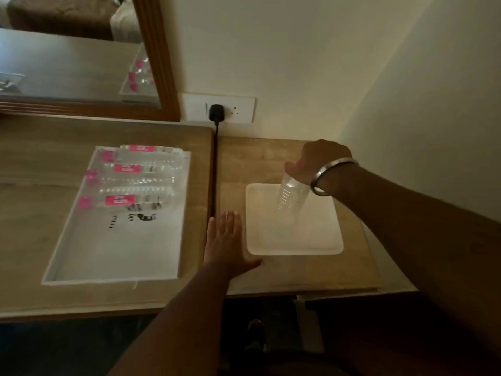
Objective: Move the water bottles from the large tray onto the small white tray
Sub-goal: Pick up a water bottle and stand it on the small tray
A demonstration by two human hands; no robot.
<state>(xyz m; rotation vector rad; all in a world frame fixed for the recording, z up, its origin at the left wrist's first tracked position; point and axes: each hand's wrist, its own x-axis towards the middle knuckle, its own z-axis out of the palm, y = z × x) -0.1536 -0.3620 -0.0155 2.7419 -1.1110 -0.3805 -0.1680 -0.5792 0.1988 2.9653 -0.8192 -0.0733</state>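
Three clear water bottles (135, 183) with pink labels and pink caps lie side by side at the far end of the large white tray (113, 256) on the left. On the right sits the small white tray (295, 240). My right hand (317, 162), a metal bangle on its wrist, grips the top of a clear bottle (288, 199) that stands tilted on the small tray. My left hand (226, 240) lies flat and open on the wood, its thumb touching the small tray's near left corner.
A black plug (217, 112) sits in a wall socket, and its cable runs down the gap between the two wooden tabletops. A wood-framed mirror (151, 58) leans at the back left. A wall rises close on the right. The table's front edge is near me.
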